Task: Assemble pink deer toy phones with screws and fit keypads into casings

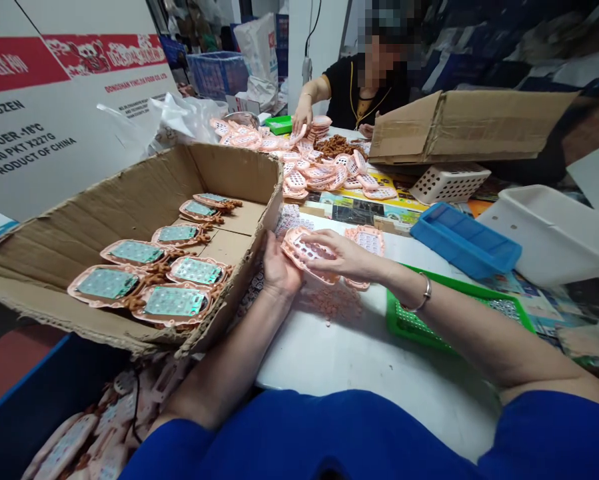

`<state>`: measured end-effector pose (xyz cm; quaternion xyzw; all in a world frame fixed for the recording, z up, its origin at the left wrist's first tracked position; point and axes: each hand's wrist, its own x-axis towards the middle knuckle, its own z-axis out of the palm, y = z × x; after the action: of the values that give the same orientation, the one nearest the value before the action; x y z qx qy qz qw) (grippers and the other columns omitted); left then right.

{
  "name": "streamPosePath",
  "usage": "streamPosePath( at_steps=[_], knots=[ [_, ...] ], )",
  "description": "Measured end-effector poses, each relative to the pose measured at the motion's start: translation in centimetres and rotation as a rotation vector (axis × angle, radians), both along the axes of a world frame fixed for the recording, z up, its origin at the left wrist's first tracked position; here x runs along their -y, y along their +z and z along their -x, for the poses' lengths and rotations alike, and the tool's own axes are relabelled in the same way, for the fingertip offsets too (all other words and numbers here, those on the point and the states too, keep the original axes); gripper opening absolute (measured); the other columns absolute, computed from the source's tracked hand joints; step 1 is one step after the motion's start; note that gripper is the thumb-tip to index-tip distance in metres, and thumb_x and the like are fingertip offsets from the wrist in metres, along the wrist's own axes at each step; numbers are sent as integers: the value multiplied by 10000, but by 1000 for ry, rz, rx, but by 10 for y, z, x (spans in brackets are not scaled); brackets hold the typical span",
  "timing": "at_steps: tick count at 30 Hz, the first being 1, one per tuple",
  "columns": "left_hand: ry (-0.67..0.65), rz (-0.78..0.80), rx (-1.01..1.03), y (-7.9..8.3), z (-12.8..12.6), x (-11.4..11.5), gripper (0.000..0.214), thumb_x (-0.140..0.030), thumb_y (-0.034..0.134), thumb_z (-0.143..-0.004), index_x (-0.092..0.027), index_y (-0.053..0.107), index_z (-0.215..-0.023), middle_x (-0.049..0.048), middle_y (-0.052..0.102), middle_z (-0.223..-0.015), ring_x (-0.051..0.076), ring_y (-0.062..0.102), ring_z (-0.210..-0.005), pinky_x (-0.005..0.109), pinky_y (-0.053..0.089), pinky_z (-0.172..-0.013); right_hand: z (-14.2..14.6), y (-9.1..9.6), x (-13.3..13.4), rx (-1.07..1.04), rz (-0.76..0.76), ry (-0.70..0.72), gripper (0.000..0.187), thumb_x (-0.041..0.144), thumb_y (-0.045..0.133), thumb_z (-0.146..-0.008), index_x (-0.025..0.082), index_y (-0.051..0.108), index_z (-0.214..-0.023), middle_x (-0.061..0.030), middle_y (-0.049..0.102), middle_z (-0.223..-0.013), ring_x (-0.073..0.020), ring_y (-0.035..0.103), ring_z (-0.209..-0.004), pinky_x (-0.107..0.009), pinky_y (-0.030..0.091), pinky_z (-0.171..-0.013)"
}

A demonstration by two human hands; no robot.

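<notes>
A pink plastic shell with rows of holes [298,241] is held between my hands above the white table. My left hand [281,268] supports its left edge from below, fingers partly hidden behind it. From the right, my right hand [346,255] curls its fingers over the shell's face and near edge. Just behind my right hand lies another pink shell [372,241] with pale keys in it. Small loose pink pieces [332,303] are scattered on the table below my hands. White key pieces [290,219] lie beyond the shell.
At left, a cardboard box [219,150] contains several pink shells with green circuit boards [182,305]. A green basket [394,320] and a blue tray [464,243] stand at right. Across the table, a co-worker's hand [302,115] touches piled pink shells [324,175].
</notes>
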<state>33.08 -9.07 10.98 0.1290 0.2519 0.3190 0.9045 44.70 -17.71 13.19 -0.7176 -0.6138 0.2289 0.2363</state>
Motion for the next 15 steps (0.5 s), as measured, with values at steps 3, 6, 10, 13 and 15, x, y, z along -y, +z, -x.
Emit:
streamPosePath(
  at_steps=[3,6,10,13,15],
  knots=[
    [-9,-137,82,-6,1,4,344,-435,619,-865,-138,703,-1019,93,754,-957,232,709,-988,374,517,-978,12,0,-2,37,-30,-163,555,392,675,-880,188,574,-1386,-137,546,-1206,-287,553,-1168,-448,454,-1069],
    [-16,-136,-1,-9,1,2,277,-188,698,-718,-151,716,-992,47,759,-869,197,720,-882,334,519,-955,18,-1,-2,39,-44,-160,524,362,682,-877,210,581,-1369,-129,521,-1186,-273,557,-1122,-445,473,-1034],
    [10,-123,54,-8,1,1,300,-317,649,-796,-151,720,-1036,63,762,-892,205,716,-891,345,521,-955,19,-7,-4,20,-137,-162,524,359,683,-858,211,578,-1350,-113,509,-1195,-256,547,-1122,-437,463,-1048],
    [-10,-196,113,-7,1,9,400,-422,703,-781,-178,707,-1097,68,760,-1001,217,698,-1009,333,503,-984,19,-11,-10,16,-238,-232,540,387,665,-861,188,562,-1352,-119,519,-1196,-270,526,-1178,-445,445,-1076],
    [-35,-190,73,-7,1,14,352,-332,716,-777,-193,707,-1100,55,760,-988,204,696,-1018,307,497,-980,19,-13,-14,22,-269,-264,543,407,648,-877,180,549,-1360,-134,525,-1224,-278,524,-1196,-448,446,-1077]
  ],
)
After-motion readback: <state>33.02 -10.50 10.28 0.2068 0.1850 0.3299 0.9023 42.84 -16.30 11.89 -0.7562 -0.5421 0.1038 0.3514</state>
